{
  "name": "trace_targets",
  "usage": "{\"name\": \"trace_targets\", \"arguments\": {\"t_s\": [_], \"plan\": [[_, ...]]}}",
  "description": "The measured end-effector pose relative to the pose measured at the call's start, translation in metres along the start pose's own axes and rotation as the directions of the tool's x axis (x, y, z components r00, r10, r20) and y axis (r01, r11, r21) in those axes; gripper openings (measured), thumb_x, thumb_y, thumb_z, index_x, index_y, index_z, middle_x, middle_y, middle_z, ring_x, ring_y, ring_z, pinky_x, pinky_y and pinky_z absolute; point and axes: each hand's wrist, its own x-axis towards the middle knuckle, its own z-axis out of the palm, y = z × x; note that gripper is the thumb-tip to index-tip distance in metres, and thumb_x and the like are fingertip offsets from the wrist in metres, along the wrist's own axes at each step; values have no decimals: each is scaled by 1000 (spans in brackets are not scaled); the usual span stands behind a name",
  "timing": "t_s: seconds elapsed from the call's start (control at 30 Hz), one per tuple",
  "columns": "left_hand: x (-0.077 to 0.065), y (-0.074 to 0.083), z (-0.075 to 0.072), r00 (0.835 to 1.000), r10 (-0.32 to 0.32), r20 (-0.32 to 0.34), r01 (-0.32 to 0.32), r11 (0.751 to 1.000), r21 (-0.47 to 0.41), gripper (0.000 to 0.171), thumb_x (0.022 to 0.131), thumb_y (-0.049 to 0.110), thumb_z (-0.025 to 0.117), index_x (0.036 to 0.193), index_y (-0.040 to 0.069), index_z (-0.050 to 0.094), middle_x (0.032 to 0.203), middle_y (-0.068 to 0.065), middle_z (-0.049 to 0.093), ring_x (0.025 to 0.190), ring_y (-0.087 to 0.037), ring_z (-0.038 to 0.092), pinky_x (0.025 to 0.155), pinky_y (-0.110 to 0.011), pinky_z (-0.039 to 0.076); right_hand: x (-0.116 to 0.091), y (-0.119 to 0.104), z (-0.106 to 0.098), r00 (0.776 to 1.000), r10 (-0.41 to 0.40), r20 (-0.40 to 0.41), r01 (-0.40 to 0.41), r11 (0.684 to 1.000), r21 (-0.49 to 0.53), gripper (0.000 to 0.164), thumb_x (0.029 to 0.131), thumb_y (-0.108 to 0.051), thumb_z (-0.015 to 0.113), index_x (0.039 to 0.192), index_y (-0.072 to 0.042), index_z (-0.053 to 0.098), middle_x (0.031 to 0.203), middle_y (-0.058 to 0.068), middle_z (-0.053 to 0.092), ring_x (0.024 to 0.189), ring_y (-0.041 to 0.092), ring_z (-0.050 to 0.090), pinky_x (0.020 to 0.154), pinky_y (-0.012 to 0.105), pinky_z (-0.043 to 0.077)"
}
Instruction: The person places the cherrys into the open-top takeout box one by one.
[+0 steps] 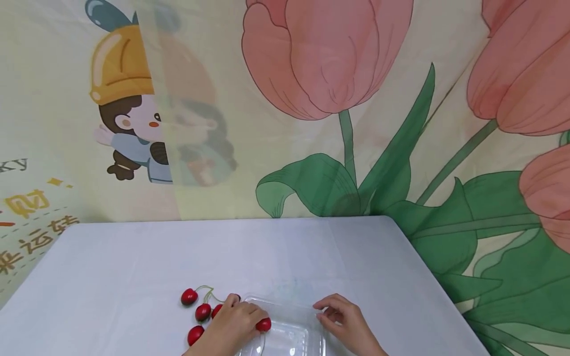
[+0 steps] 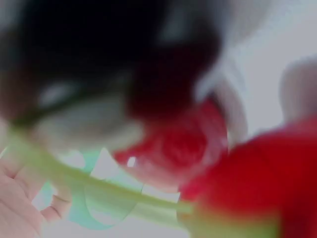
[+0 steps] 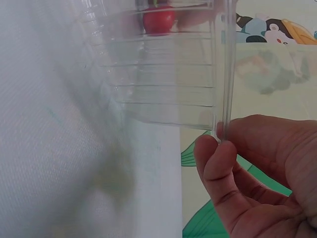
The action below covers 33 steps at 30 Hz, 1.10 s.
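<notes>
Holding one cherry (image 1: 263,325) – four loose cherries (image 1: 189,296) – one clear tray (image 1: 294,316).

Clear plastic tray (image 1: 285,331): shallow, transparent, ribbed walls, upright on table at bottom centre of head view; right rim pinched by right hand (image 1: 345,324), fingers (image 3: 223,168) curled on edge. Red cherry (image 1: 263,325): round, glossy, held by left hand (image 1: 233,321) at tray's left rim. Loose cherries (image 1: 200,311): four red, green stems, lying left of tray, lower left of centre.
</notes>
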Motion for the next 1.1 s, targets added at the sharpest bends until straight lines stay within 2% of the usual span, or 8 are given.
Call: {"name": "trace_targets", "arguments": {"t_s": [0.13,0.27,0.33,0.43,0.63,0.8,0.93,1.1], "plan": [[-9,-3,-8,991,47,-124,-46,999,11,33,75,28,83,105,18,71,99,7,70,95,-9,63,74,-29,41,0,1,-1,1000,1,14,-1,1000,9,13,90,-6,68,102,-1,68,96,15,64,76,5,61,65,24,55],[-20,-11,-15,935,108,-337,-93,994,62,39,67,23,88,101,17,70,95,8,69,89,-9,63,72,-28,41,0,1,-1,999,-32,4,32,999,7,13,90,-5,68,101,0,68,95,15,64,75,5,60,63,24,55],[-26,-18,-19,903,110,-414,-74,992,102,41,63,22,89,98,17,70,92,8,68,86,-8,63,71,-29,41,0,2,-1,999,-52,-3,52,999,4,12,89,-3,68,101,0,68,95,15,64,75,5,60,63,24,55],[-36,-31,-31,892,55,-450,22,986,166,42,60,22,92,97,17,72,92,7,69,85,-9,64,71,-31,44,0,2,-1,997,-74,-8,74,997,0,12,89,-2,68,101,0,68,94,14,64,75,5,61,62,24,55],[-58,-65,-50,890,-141,-434,261,937,231,46,56,21,95,96,14,73,92,-1,71,85,-17,67,72,-41,46,2,2,-2,999,-22,24,22,1000,18,11,90,-4,67,101,-1,68,94,14,64,74,5,61,61,24,54],[-66,-82,-47,899,-345,-271,399,900,176,39,66,26,89,99,12,73,94,-3,72,85,-21,68,73,-45,46,5,0,-3,996,72,61,-74,997,30,13,92,-8,66,104,-2,69,96,14,64,76,5,61,63,24,54],[-66,-90,-37,887,-440,-140,455,885,103,40,71,31,85,103,9,72,96,-5,72,88,-22,69,70,-44,46,5,-2,-3,991,115,73,-117,993,28,15,92,-11,66,104,-2,69,96,13,64,76,6,60,64,23,53],[-68,-95,-26,882,-465,-76,468,884,20,40,74,29,83,106,9,72,95,-3,72,91,-22,69,71,-43,48,5,-4,-4,985,153,79,-154,988,16,15,93,-12,66,103,-3,70,97,10,64,75,4,60,63,23,53]]}}
